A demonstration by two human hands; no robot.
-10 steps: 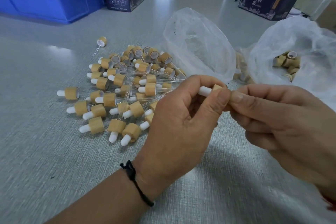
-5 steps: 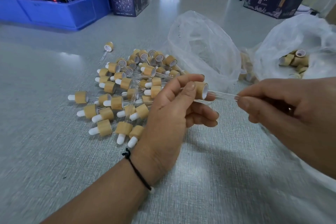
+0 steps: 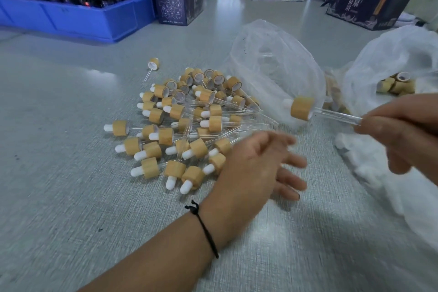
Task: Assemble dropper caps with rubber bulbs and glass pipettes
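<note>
My right hand [image 3: 403, 135] pinches the tip of a glass pipette [image 3: 336, 115] at the right. On the pipette's other end sits a bamboo-coloured dropper cap [image 3: 302, 108] with a white rubber bulb, held in the air. My left hand [image 3: 258, 166] is blurred, with its fingers spread and nothing in it, just below and left of that cap. A pile of assembled droppers [image 3: 180, 125] lies on the grey table left of my left hand.
A clear plastic bag [image 3: 272, 66] with glass pipettes lies behind the pile. A second bag [image 3: 393, 59] at the right holds loose bamboo caps [image 3: 395, 84]. White bulbs [image 3: 360, 163] lie in plastic under my right hand. A blue crate [image 3: 78, 19] of dark bottles and boxes stand at the back.
My left hand has let go of the cap and dropped lower with its fingers spread. My right hand now carries the assembled dropper alone by the pipette tip.
</note>
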